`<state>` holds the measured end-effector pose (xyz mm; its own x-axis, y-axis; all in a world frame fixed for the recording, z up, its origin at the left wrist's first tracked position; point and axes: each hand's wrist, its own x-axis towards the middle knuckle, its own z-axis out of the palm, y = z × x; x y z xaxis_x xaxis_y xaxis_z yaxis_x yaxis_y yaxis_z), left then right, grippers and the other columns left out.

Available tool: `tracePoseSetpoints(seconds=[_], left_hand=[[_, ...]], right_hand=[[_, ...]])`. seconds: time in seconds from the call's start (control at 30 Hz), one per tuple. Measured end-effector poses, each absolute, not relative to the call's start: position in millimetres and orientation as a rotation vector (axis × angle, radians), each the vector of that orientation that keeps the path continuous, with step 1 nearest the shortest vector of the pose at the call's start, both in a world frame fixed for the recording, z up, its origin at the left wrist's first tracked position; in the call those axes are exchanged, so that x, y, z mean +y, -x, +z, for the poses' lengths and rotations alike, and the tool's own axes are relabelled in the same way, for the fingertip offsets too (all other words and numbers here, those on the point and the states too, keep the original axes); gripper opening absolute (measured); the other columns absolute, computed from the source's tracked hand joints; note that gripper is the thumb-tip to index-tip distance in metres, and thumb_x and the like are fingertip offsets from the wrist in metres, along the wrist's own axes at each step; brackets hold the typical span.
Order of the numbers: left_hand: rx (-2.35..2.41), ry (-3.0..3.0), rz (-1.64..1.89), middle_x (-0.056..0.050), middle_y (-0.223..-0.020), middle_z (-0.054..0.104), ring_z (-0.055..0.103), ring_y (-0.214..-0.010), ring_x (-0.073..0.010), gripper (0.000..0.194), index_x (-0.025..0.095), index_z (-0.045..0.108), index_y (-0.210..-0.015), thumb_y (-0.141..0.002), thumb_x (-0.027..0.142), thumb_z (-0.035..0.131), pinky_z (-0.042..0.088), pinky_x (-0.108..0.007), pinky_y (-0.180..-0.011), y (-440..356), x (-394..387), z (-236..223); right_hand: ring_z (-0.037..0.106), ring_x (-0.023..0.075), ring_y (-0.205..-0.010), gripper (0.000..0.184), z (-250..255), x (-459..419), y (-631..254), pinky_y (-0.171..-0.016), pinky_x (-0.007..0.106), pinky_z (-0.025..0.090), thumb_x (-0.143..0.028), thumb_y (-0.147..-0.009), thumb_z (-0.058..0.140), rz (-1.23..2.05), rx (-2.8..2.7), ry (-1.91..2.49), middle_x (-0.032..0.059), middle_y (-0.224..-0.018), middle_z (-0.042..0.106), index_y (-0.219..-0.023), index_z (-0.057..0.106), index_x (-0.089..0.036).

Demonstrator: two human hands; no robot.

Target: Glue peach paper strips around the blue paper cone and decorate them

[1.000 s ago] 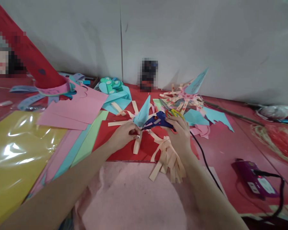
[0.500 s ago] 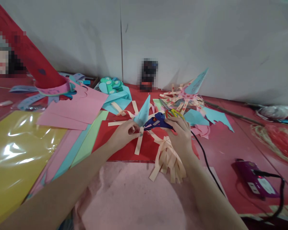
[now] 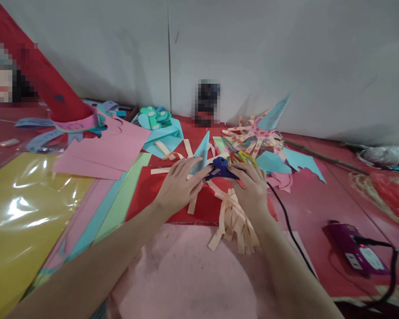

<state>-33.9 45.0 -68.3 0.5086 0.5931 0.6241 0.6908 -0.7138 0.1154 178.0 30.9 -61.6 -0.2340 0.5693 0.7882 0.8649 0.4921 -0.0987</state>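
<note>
A pale blue paper cone point(image 3: 202, 150) stands point up among cream paper strips point(image 3: 160, 171) that spread from its base. My left hand point(image 3: 179, 184) is at the cone, fingers stretched out and apart. One fingertip reaches the nozzle end of a dark blue glue gun, and the hand hides most of the cone's base. My right hand point(image 3: 251, 181) grips the glue gun point(image 3: 220, 168), its nozzle pointing left toward the cone. Under them lies red paper point(image 3: 173, 212). A bunch of loose cream strips point(image 3: 236, 221) hangs over its front edge beside my right wrist.
Scissors with yellow handles point(image 3: 246, 157) lie behind my right hand. A finished-looking cone with heart-patterned strips point(image 3: 266, 126) stands at the back. The glue gun's black cord point(image 3: 284, 217) runs right; a purple power box point(image 3: 355, 248) sits there. Pink sheets point(image 3: 103, 148) lie left.
My left hand has let go of the strip at the cone's base and moved up and right, fingers extending across the cone to the glue gun's nozzle. The gun has shifted slightly right.
</note>
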Motion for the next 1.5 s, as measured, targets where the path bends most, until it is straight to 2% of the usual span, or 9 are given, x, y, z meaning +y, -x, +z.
tracePoseSetpoints(seconds=[0.23, 0.43, 0.6, 1.2, 1.3, 1.4, 1.5], left_hand=[[-1.083, 2.596, -0.959, -0.009, -0.122, 0.057, 0.050, -0.118, -0.0231, 0.037, 0.023, 0.052, -0.121, -0.088, 0.010, 0.043, 0.038, -0.043, -0.101, 31.6, 42.6, -63.9], [-1.101, 2.637, -0.854, -0.010, -0.117, 0.059, 0.055, -0.109, -0.0223, 0.039, 0.020, 0.050, -0.123, -0.087, 0.007, 0.041, 0.044, -0.039, -0.094, 32.5, 44.3, -63.0], [-1.208, 2.694, -0.766, -0.007, -0.110, 0.063, 0.061, -0.098, -0.0190, 0.043, 0.022, 0.050, -0.123, -0.086, 0.004, 0.038, 0.047, -0.036, -0.090, 31.3, 45.6, -62.1], [-1.256, 2.673, -0.809, -0.008, -0.112, 0.063, 0.061, -0.101, -0.0198, 0.049, 0.023, 0.052, -0.123, -0.085, -0.001, 0.034, 0.047, -0.037, -0.090, 29.0, 42.9, -65.5], [-1.227, 2.573, -0.983, -0.010, -0.118, 0.059, 0.058, -0.107, -0.0216, 0.044, 0.022, 0.052, -0.121, -0.087, 0.001, 0.035, 0.047, -0.038, -0.090, 34.0, 42.5, -67.2], [-1.281, 2.519, -1.202, -0.010, -0.112, 0.060, 0.056, -0.106, -0.0214, 0.034, 0.018, 0.053, -0.114, -0.088, 0.005, 0.037, 0.047, -0.036, -0.088, 39.5, 43.5, -66.6], [-1.512, 2.618, -1.220, -0.008, -0.104, 0.061, 0.058, -0.101, -0.0208, 0.023, 0.018, 0.051, -0.108, -0.088, 0.012, 0.042, 0.048, -0.036, -0.087, 42.4, 44.6, -68.3]], right_hand=[[0.061, 0.0185, -0.086, 0.015, -60.8, 28.1, -176.7, -0.076, 0.033, 0.041, -0.023, -0.085, 0.058, -0.463, -1.940, 1.195, 0.0029, -0.095, 0.069, -0.098, 0.065, -0.025], [0.061, 0.0184, -0.086, 0.015, -61.1, 28.7, -177.3, -0.075, 0.033, 0.041, -0.024, -0.086, 0.058, -0.500, -1.944, 1.193, 0.0023, -0.095, 0.069, -0.099, 0.065, -0.026], [0.062, 0.0178, -0.087, 0.018, -60.1, 27.5, -177.0, -0.076, 0.033, 0.041, -0.022, -0.086, 0.057, -0.494, -1.959, 1.204, 0.0018, -0.096, 0.069, -0.101, 0.065, -0.028], [0.060, 0.0173, -0.084, 0.022, -57.3, 25.3, -173.1, -0.076, 0.032, 0.040, -0.019, -0.086, 0.055, -0.497, -1.943, 1.197, 0.0012, -0.094, 0.069, -0.103, 0.065, -0.029], [0.060, 0.0171, -0.084, 0.022, -56.6, 25.3, -173.2, -0.075, 0.032, 0.040, -0.018, -0.086, 0.056, -0.500, -1.947, 1.167, 0.0016, -0.094, 0.069, -0.103, 0.065, -0.028], [0.060, 0.0168, -0.083, 0.020, -56.5, 25.4, -173.4, -0.075, 0.031, 0.039, -0.017, -0.086, 0.057, -0.506, -1.948, 1.159, 0.0015, -0.094, 0.069, -0.101, 0.065, -0.027], [0.060, 0.0172, -0.085, 0.019, -57.2, 25.9, -173.8, -0.075, 0.032, 0.039, -0.019, -0.086, 0.056, -0.498, -1.941, 1.166, 0.0013, -0.093, 0.069, -0.101, 0.065, -0.027]])
